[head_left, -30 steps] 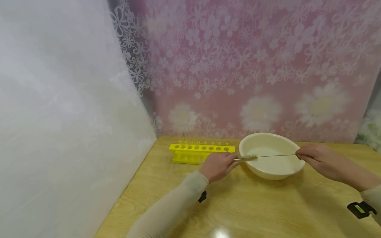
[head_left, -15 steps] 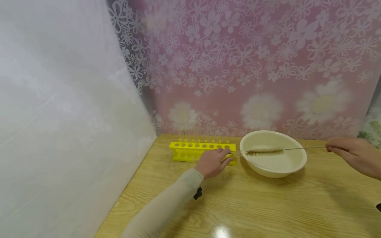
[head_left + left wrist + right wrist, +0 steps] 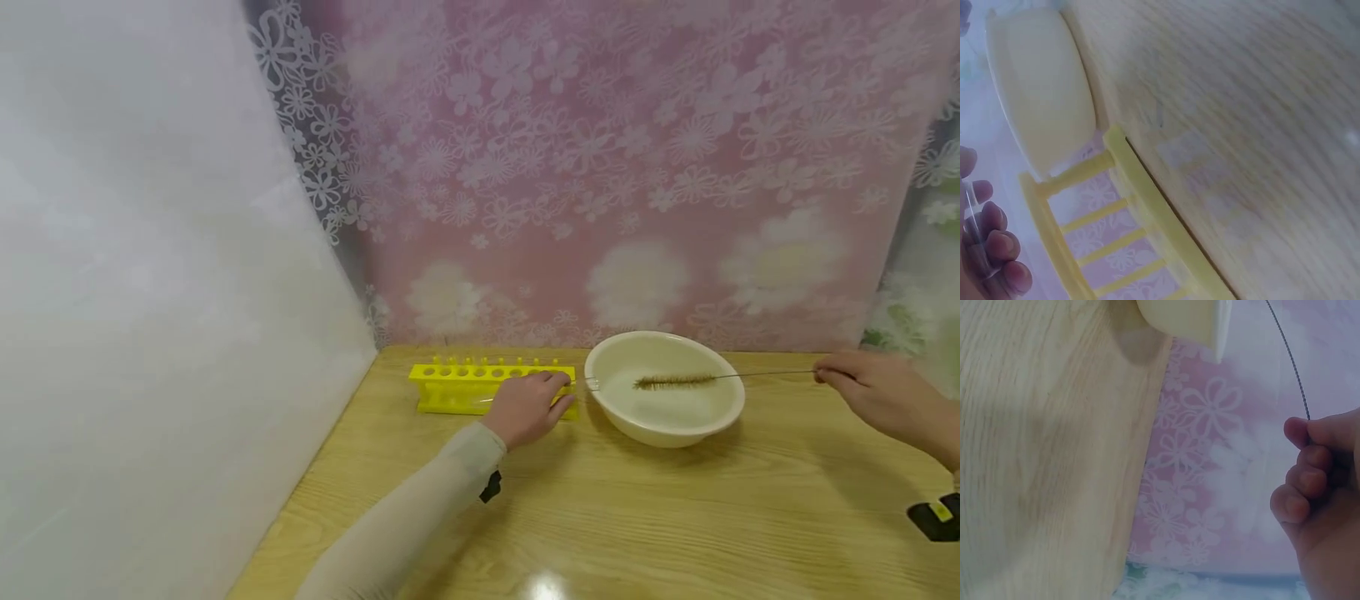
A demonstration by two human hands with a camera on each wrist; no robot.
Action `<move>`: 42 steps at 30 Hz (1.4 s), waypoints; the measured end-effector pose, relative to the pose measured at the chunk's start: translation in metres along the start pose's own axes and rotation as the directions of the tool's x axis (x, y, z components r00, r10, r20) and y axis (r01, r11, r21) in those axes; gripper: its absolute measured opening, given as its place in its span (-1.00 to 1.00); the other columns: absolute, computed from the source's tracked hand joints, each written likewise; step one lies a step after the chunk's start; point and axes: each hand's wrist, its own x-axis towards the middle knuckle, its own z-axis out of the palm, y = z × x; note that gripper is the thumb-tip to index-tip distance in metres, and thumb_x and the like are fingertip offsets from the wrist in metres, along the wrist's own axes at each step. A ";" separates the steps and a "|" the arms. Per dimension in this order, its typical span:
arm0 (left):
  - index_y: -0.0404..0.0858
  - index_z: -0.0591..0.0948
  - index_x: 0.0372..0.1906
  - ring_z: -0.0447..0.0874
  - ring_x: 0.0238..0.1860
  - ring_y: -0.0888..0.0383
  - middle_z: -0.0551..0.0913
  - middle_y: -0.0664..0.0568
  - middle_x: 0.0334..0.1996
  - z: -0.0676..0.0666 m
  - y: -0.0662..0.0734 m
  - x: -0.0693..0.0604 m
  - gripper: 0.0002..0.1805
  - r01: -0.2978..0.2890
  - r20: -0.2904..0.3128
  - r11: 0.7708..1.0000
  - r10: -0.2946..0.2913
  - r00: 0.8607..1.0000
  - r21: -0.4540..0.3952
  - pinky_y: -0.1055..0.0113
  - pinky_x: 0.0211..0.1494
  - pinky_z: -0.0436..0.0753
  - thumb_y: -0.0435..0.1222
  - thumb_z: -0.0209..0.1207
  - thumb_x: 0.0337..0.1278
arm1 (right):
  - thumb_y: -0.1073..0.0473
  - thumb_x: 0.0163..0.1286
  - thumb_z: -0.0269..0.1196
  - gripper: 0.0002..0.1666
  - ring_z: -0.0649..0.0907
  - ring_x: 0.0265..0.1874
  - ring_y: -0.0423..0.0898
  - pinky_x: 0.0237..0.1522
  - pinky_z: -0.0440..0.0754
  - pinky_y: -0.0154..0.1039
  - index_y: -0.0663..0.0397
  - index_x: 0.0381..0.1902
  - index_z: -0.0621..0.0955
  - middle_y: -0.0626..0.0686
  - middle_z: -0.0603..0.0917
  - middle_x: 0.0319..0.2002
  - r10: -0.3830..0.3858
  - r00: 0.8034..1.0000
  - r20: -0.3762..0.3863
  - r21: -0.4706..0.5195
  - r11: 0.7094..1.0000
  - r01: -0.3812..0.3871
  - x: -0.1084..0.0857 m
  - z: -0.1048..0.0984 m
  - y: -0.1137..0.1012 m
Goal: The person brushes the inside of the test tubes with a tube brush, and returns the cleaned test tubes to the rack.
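My left hand [image 3: 523, 408] grips a clear glass test tube [image 3: 977, 240] with curled fingers, in front of the yellow test tube rack [image 3: 450, 407]. The tube's mouth points right, toward the cream bowl [image 3: 660, 433]. My right hand [image 3: 877, 392] pinches the twisted wire handle [image 3: 1295, 369] of a test tube brush [image 3: 675, 382] between thumb and index finger. Over the bowl, the tan bristles stand wholly outside the tube, a short gap from its mouth. The handle runs level to the right, past the bowl's rim.
Rack and bowl stand side by side near the back edge of the wooden table [image 3: 637, 517]. Pegs rise along the rack's rear; clear tubes there are too faint to tell well. A white sheet [image 3: 187, 292] borders the left, and a pink flowered curtain [image 3: 562, 208] hangs behind.
The right hand has moved right, drawing the brush out of the tube. The left hand keeps its grip on the tube and has shifted slightly left in view. The camera view has turned a little.
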 end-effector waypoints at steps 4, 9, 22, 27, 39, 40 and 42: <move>0.02 0.57 0.15 0.66 -0.41 0.34 0.73 0.20 -0.18 0.000 -0.001 0.001 -0.64 0.005 0.004 1.000 -0.005 1.000 0.023 0.46 -0.54 0.50 0.06 -0.06 0.54 | 0.36 0.51 0.10 -0.74 0.69 -0.29 0.28 -0.36 0.63 0.13 0.52 -0.05 0.62 0.36 0.70 -0.21 -0.042 0.999 0.008 0.023 0.999 0.042 0.005 0.011 0.000; -0.01 0.57 0.19 0.50 -0.57 0.32 0.65 0.17 -0.35 -0.002 0.001 0.011 -0.64 -0.014 -0.011 0.999 0.015 1.000 0.029 0.46 -0.67 0.32 0.03 -0.02 0.52 | 0.35 0.52 0.09 -0.75 0.68 -0.30 0.22 -0.36 0.60 0.09 0.47 -0.09 0.64 0.27 0.70 -0.24 -0.036 0.999 0.029 0.023 0.999 0.035 0.010 0.017 0.002; 0.02 0.61 0.09 0.50 -0.59 0.29 0.67 0.17 -0.32 -0.004 0.007 0.028 -0.74 -0.039 -0.049 0.989 0.046 0.998 0.141 0.46 -0.67 0.31 -0.09 0.02 0.47 | 0.30 0.55 0.06 -0.70 0.69 -0.23 0.22 -0.32 0.62 0.11 0.45 -0.01 0.63 0.28 0.71 -0.18 -0.020 0.996 0.091 0.076 0.997 0.013 0.011 0.019 0.000; 0.02 0.61 0.10 0.62 -0.47 0.26 0.71 0.17 -0.23 -0.002 0.013 0.034 -0.73 -0.059 -0.007 0.981 0.061 0.998 0.183 0.43 -0.58 0.44 -0.18 0.06 0.39 | 0.34 0.52 0.09 -0.74 0.70 -0.26 0.19 -0.33 0.63 0.10 0.45 -0.05 0.64 0.26 0.72 -0.21 -0.032 0.996 0.082 0.080 0.997 0.026 0.005 0.023 0.000; 0.07 0.55 0.23 0.68 0.01 0.10 0.67 0.07 -0.01 -0.015 0.024 0.050 -0.66 -0.065 0.071 0.945 0.044 0.996 0.321 0.16 0.08 0.65 -0.14 0.00 0.45 | 0.33 0.52 0.08 -0.73 0.69 -0.21 0.27 -0.28 0.62 0.16 0.43 -0.03 0.64 0.29 0.72 -0.18 -0.039 0.998 0.058 0.064 0.997 0.035 -0.001 0.021 -0.001; 0.07 0.54 0.22 0.68 0.01 0.10 0.67 0.07 0.00 -0.016 0.024 0.051 -0.67 -0.070 0.073 0.939 0.048 0.996 0.337 0.16 0.07 0.65 -0.13 0.00 0.46 | 0.33 0.52 0.08 -0.73 0.69 -0.21 0.27 -0.28 0.63 0.15 0.45 -0.03 0.63 0.30 0.71 -0.18 -0.030 0.998 0.062 0.059 0.998 0.027 -0.001 0.020 -0.002; 0.08 0.53 0.22 0.68 -0.01 0.11 0.66 0.08 -0.01 -0.018 0.024 0.054 -0.68 -0.078 0.069 0.927 0.056 0.996 0.366 0.18 0.01 0.67 -0.11 -0.01 0.48 | 0.34 0.53 0.08 -0.73 0.69 -0.22 0.28 -0.30 0.62 0.15 0.47 -0.04 0.62 0.31 0.70 -0.19 -0.016 0.998 0.062 0.050 0.999 0.013 0.001 0.018 -0.003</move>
